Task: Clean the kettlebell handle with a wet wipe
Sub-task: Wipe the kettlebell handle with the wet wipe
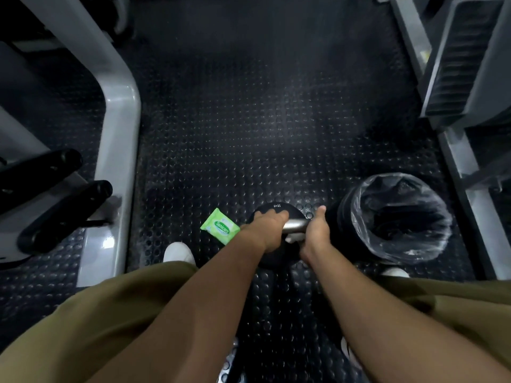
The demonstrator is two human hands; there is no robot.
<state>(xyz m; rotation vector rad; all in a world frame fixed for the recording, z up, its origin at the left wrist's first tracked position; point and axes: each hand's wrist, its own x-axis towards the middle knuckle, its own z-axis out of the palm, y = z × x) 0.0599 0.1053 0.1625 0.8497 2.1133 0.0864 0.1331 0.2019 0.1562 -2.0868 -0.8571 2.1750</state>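
View from above of a person's two bare arms reaching down to one black kettlebell [276, 208] on a studded rubber floor [249, 120]. The steel kettlebell handle [297, 224] runs left to right between the hands. The left hand [269, 227] appears curled over its left end, steadying it. The right hand [315, 230] grips the right end, pinching one white wet wipe [293, 239] against the bar (only a corner shows). The bare middle stretch lies just left of the wiping hand. One green wipe pack [220, 229] lies left, and one lined bin [442, 217] stands right.

One kettlebell [297, 225], one pack [220, 229], one bin [341, 225]
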